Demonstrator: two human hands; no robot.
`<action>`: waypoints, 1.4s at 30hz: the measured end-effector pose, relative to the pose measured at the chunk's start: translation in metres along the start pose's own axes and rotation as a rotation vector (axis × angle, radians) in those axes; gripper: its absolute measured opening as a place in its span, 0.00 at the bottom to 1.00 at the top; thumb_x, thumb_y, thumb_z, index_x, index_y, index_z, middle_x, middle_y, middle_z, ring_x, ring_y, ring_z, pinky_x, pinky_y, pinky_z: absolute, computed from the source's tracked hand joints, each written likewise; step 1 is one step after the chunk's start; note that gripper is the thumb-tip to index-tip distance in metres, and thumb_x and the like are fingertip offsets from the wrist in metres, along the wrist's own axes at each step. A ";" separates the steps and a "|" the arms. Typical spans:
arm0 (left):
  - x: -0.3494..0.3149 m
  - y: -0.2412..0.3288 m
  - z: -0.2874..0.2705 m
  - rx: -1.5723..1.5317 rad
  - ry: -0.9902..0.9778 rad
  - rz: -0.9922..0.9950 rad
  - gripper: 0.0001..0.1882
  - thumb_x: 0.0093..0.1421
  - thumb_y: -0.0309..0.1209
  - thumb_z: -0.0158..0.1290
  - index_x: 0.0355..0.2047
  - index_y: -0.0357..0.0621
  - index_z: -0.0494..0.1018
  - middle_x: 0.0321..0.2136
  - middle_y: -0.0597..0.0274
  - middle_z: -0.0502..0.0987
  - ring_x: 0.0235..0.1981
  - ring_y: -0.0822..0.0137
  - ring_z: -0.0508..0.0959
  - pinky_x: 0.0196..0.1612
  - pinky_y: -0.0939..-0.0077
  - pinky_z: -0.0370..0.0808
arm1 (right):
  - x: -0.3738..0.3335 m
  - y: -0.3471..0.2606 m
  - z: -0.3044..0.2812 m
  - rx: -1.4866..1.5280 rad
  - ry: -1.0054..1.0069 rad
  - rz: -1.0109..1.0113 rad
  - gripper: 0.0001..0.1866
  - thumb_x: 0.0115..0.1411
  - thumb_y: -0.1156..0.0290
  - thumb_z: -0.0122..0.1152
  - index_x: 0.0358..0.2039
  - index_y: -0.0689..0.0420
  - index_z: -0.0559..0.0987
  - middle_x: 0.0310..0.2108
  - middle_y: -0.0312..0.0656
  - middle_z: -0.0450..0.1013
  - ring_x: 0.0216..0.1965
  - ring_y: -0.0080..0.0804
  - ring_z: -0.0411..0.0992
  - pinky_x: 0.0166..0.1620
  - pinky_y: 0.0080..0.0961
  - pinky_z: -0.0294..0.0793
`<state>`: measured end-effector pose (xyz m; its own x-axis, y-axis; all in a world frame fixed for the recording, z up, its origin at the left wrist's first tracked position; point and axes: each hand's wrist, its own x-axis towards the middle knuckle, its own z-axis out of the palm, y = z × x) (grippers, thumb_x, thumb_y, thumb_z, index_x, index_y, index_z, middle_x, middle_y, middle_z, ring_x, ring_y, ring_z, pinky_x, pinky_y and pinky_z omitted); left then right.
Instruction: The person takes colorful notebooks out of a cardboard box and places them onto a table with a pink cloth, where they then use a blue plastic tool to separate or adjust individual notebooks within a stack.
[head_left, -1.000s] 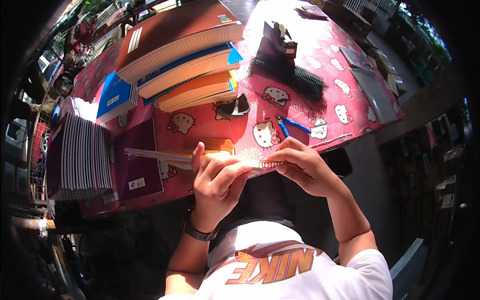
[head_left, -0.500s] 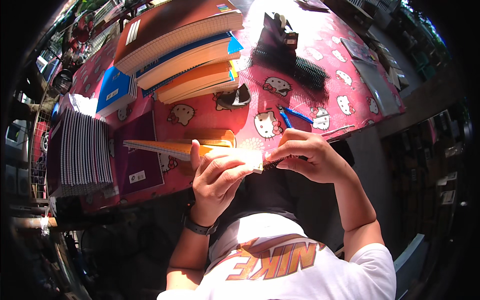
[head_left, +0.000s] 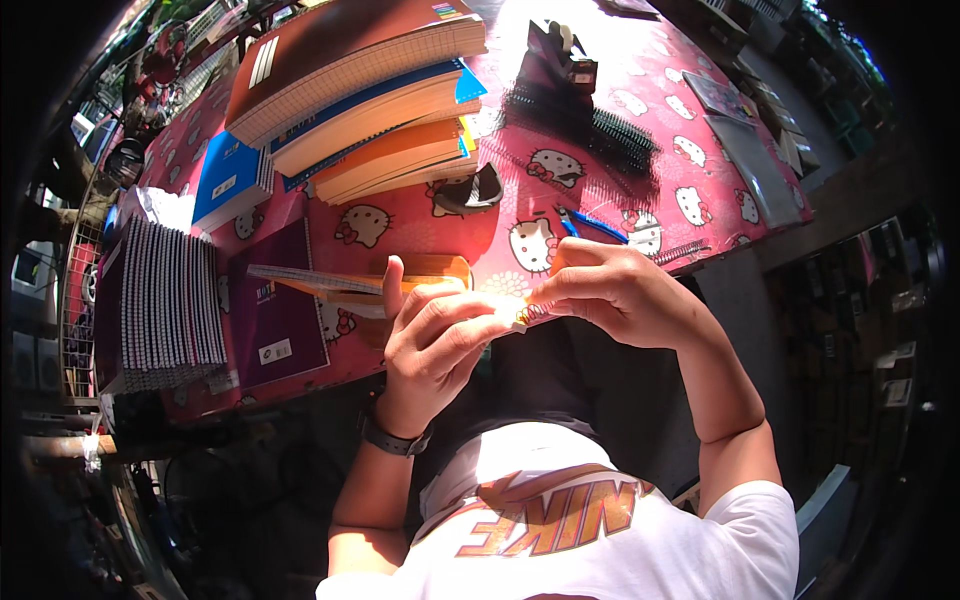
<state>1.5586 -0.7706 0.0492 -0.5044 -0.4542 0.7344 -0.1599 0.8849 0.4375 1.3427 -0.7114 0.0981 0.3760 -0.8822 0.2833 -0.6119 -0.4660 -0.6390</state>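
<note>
My left hand [head_left: 432,345] is closed round a thin notebook [head_left: 325,284] with gridded pages and an orange cover, held nearly edge-on over the table's near edge. At the notebook's right end, the thumb and fingers of my right hand [head_left: 618,295] are pinched on a thin spiral binding coil [head_left: 534,313]. Glare washes out the spot where coil and paper meet. Just beyond my right hand lie blue-handled pliers [head_left: 597,227]. Another loose coil [head_left: 682,250] rests on the tabletop to the right of that hand.
Thick stacks of paper with brown [head_left: 345,60], blue and orange covers stand at the back left. Spiral-bound notebooks [head_left: 170,300] are piled at the left, beside a purple notebook [head_left: 285,320]. Dark coils [head_left: 620,145] lie near a black object [head_left: 555,75] on the pink patterned tablecloth [head_left: 400,235].
My right hand has risen slightly and turned, its fingers staying at the notebook's end. The notebook has tilted a little. The loose coil beside my right hand shows more fully.
</note>
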 end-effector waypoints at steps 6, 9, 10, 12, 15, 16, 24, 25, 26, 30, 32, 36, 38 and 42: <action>0.010 0.000 0.004 -0.020 0.009 -0.039 0.12 0.43 0.24 0.60 0.27 0.58 0.77 0.28 0.71 0.75 0.33 0.70 0.74 0.62 0.58 0.47 | -0.002 0.006 -0.008 0.068 -0.056 -0.042 0.09 0.50 0.81 0.58 0.34 0.59 0.77 0.26 0.40 0.66 0.30 0.35 0.67 0.33 0.29 0.66; 0.018 -0.001 0.009 0.000 0.043 -0.071 0.10 0.43 0.24 0.61 0.26 0.55 0.77 0.26 0.70 0.75 0.31 0.70 0.74 0.60 0.61 0.52 | -0.003 0.012 -0.005 0.045 -0.040 -0.067 0.11 0.51 0.79 0.57 0.38 0.58 0.75 0.26 0.40 0.67 0.29 0.36 0.68 0.32 0.27 0.68; 0.020 0.000 0.011 -0.001 0.047 -0.070 0.10 0.43 0.24 0.61 0.26 0.55 0.77 0.26 0.70 0.75 0.31 0.70 0.74 0.60 0.61 0.52 | -0.005 0.012 -0.002 0.073 -0.060 -0.004 0.12 0.52 0.78 0.57 0.39 0.59 0.74 0.26 0.41 0.68 0.28 0.35 0.69 0.31 0.26 0.68; 0.023 0.000 0.014 -0.030 0.068 -0.130 0.09 0.43 0.24 0.61 0.25 0.54 0.76 0.26 0.70 0.75 0.31 0.69 0.74 0.58 0.61 0.55 | -0.007 0.011 0.001 0.099 -0.082 0.057 0.14 0.53 0.77 0.57 0.41 0.59 0.73 0.27 0.42 0.69 0.28 0.35 0.70 0.30 0.26 0.69; 0.027 0.000 0.018 0.048 0.067 -0.122 0.10 0.44 0.26 0.60 0.28 0.53 0.75 0.26 0.69 0.74 0.31 0.68 0.74 0.56 0.62 0.56 | -0.004 0.005 0.007 0.155 0.122 0.187 0.11 0.55 0.72 0.56 0.39 0.58 0.71 0.27 0.45 0.70 0.27 0.38 0.71 0.30 0.30 0.69; 0.028 0.000 0.019 0.087 0.065 -0.118 0.10 0.45 0.27 0.60 0.29 0.52 0.75 0.26 0.69 0.74 0.31 0.67 0.74 0.56 0.62 0.56 | -0.002 0.003 0.008 0.140 0.145 0.189 0.11 0.54 0.72 0.57 0.38 0.58 0.71 0.27 0.44 0.69 0.27 0.37 0.71 0.29 0.29 0.69; 0.028 0.001 0.016 0.180 0.003 -0.114 0.12 0.45 0.29 0.59 0.32 0.52 0.74 0.26 0.69 0.74 0.31 0.67 0.73 0.53 0.65 0.55 | 0.001 0.004 0.010 -0.159 0.198 0.084 0.09 0.51 0.76 0.59 0.30 0.60 0.68 0.27 0.42 0.67 0.26 0.39 0.70 0.28 0.31 0.68; 0.029 0.002 0.014 0.206 -0.013 -0.136 0.11 0.45 0.32 0.60 0.32 0.53 0.75 0.26 0.70 0.74 0.31 0.68 0.74 0.51 0.68 0.56 | 0.003 0.000 0.009 -0.101 0.220 0.101 0.08 0.52 0.75 0.58 0.30 0.59 0.68 0.27 0.43 0.67 0.26 0.41 0.70 0.28 0.33 0.68; 0.029 0.003 0.014 0.207 -0.008 -0.141 0.11 0.45 0.32 0.60 0.32 0.53 0.75 0.26 0.70 0.74 0.31 0.68 0.74 0.51 0.68 0.56 | 0.005 -0.002 0.009 -0.044 0.241 0.119 0.08 0.53 0.75 0.57 0.31 0.59 0.68 0.26 0.44 0.68 0.26 0.43 0.69 0.27 0.34 0.67; 0.028 0.003 0.013 0.182 -0.013 -0.122 0.11 0.46 0.31 0.59 0.32 0.54 0.74 0.25 0.70 0.73 0.30 0.69 0.73 0.50 0.69 0.55 | 0.005 0.003 0.008 -0.132 0.121 0.120 0.09 0.52 0.73 0.59 0.30 0.59 0.68 0.26 0.42 0.66 0.26 0.39 0.70 0.28 0.32 0.67; 0.028 0.003 0.014 0.176 0.002 -0.122 0.10 0.46 0.31 0.59 0.32 0.54 0.74 0.25 0.71 0.73 0.30 0.69 0.73 0.50 0.69 0.55 | 0.004 0.006 0.009 -0.128 0.089 0.106 0.10 0.51 0.72 0.60 0.31 0.58 0.69 0.26 0.40 0.66 0.26 0.37 0.70 0.28 0.31 0.68; 0.029 0.003 0.018 0.172 0.020 -0.133 0.10 0.46 0.30 0.59 0.30 0.53 0.74 0.24 0.69 0.72 0.29 0.69 0.72 0.50 0.67 0.55 | 0.010 -0.001 0.013 -0.100 0.207 0.068 0.11 0.50 0.73 0.61 0.35 0.57 0.71 0.27 0.41 0.67 0.28 0.37 0.69 0.29 0.29 0.69; 0.029 0.004 0.018 0.166 0.030 -0.144 0.09 0.46 0.29 0.59 0.30 0.52 0.74 0.23 0.68 0.71 0.30 0.69 0.73 0.50 0.65 0.53 | 0.013 0.003 0.018 -0.146 0.257 -0.020 0.12 0.49 0.76 0.61 0.35 0.57 0.72 0.28 0.42 0.66 0.29 0.37 0.69 0.29 0.29 0.70; 0.032 0.003 0.018 0.142 0.014 -0.173 0.12 0.46 0.28 0.59 0.33 0.51 0.72 0.23 0.68 0.71 0.30 0.68 0.73 0.49 0.64 0.53 | 0.019 0.002 0.030 -0.234 0.302 -0.058 0.09 0.51 0.78 0.58 0.33 0.60 0.71 0.28 0.44 0.66 0.29 0.41 0.69 0.28 0.31 0.70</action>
<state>1.5268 -0.7810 0.0646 -0.4469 -0.6012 0.6625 -0.3618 0.7987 0.4808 1.3692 -0.7273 0.0806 0.2138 -0.8178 0.5343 -0.7510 -0.4874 -0.4455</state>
